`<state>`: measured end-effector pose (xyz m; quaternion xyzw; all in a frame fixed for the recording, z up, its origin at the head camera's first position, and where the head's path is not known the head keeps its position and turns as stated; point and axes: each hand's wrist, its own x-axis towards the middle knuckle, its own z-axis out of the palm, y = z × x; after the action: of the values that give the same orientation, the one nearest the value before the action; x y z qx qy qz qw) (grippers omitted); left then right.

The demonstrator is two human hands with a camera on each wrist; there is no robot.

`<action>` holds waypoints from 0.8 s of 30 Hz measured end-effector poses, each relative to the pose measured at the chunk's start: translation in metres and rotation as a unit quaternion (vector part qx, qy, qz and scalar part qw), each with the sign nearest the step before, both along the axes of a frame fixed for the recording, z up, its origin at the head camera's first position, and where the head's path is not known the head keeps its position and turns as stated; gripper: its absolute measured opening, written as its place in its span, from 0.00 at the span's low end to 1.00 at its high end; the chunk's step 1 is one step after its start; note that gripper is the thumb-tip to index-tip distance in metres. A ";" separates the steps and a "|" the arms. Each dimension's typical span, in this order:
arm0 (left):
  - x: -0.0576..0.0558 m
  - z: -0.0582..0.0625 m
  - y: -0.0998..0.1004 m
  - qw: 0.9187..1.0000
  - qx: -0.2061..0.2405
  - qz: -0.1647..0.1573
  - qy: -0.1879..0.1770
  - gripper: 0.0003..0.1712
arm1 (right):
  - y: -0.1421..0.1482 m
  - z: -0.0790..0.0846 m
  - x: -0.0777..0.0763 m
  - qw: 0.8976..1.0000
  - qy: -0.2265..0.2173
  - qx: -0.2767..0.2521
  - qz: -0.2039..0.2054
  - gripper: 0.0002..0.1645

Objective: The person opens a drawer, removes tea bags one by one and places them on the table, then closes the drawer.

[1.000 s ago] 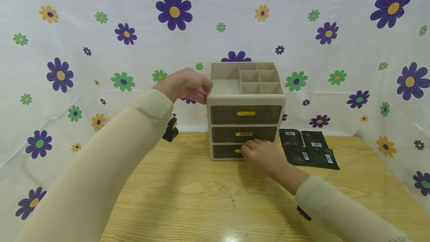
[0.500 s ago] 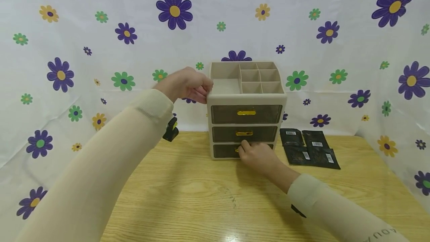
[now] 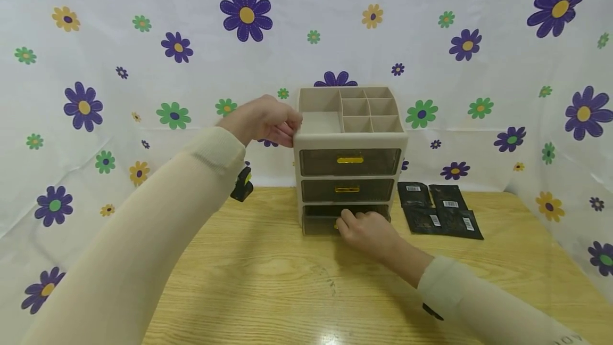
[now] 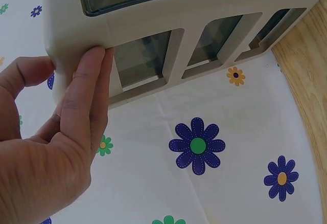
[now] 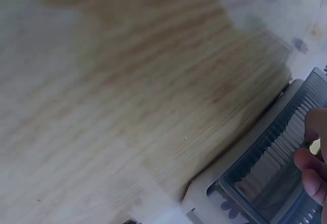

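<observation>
A beige desktop organizer (image 3: 351, 141) with three smoky drawers and yellow handles stands against the cloth backdrop. Its bottom drawer (image 3: 320, 226) is pulled out a little. My right hand (image 3: 367, 233) pinches that drawer's handle, which the fingers mostly cover; in the right wrist view the fingers (image 5: 312, 180) are at the yellow handle (image 5: 315, 146). My left hand (image 3: 270, 120) grips the organizer's upper left edge. In the left wrist view, the thumb lies on one side of the frame's corner and the fingers (image 4: 84, 91) on its slotted side. The upper two drawers are closed.
Several flat black packets (image 3: 440, 211) with white barcode labels lie on the wooden table (image 3: 268, 281), right of the organizer. Divided compartments (image 3: 370, 108) form the organizer's top. A white flower-print cloth (image 3: 191, 68) hangs close behind and on both sides.
My right hand has shifted its grip onto the bottom handle, then drawn the bottom drawer slightly out toward me. The left hand has kept its place on the organizer's edge.
</observation>
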<state>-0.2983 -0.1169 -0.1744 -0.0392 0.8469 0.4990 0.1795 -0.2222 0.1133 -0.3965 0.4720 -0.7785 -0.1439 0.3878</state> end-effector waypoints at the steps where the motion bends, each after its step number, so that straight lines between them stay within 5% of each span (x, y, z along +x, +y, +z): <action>1: 0.000 0.000 0.000 1.000 0.000 0.000 0.001 0.20 | 0.000 0.000 0.002 1.000 0.003 0.001 0.003 0.24; 6: -0.002 -0.001 0.000 1.000 -0.001 -0.001 0.003 0.20 | 0.002 0.004 0.014 1.000 0.009 0.001 0.022 0.29; 24: -0.001 -0.002 -0.002 1.000 0.002 -0.001 0.002 0.19 | 0.011 0.012 0.057 0.996 0.008 0.037 0.078 0.24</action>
<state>-0.2992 -0.1189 -0.1769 -0.0372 0.8465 0.5004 0.1782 -0.1654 0.1240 -0.3848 0.5443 -0.7301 -0.1457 0.3866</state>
